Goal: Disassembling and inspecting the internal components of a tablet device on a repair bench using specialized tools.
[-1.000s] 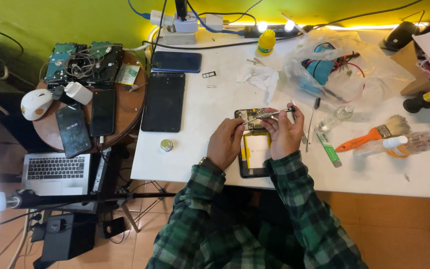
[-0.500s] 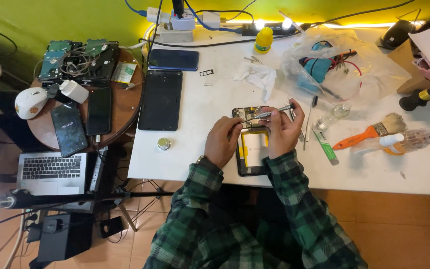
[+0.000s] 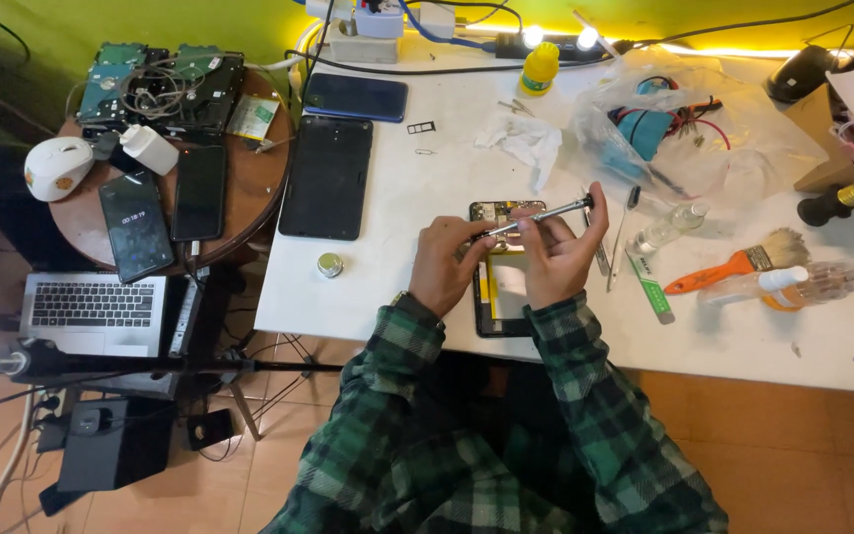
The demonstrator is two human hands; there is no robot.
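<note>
An opened phone [image 3: 499, 297] with its back off lies on the white table [image 3: 427, 198], its circuit board and yellow interior showing. My left hand [image 3: 447, 262] rests on the phone's left edge and pinches the tip end of a thin silver tool [image 3: 544, 215]. My right hand [image 3: 560, 252] grips that tool's shaft, which points up and to the right over the phone's top. Both sleeves are green plaid.
A dark tablet [image 3: 326, 178] and a blue phone [image 3: 356, 97] lie to the left. A small round tin [image 3: 329, 265] sits near the table's front edge. An orange-handled brush [image 3: 738, 262], clear bottles, tweezers and a plastic bag [image 3: 684, 138] lie right. A round side table [image 3: 165, 168] holds phones and drives.
The hands and tool have stayed over the opened phone, with only a slight shift of the tool's angle.
</note>
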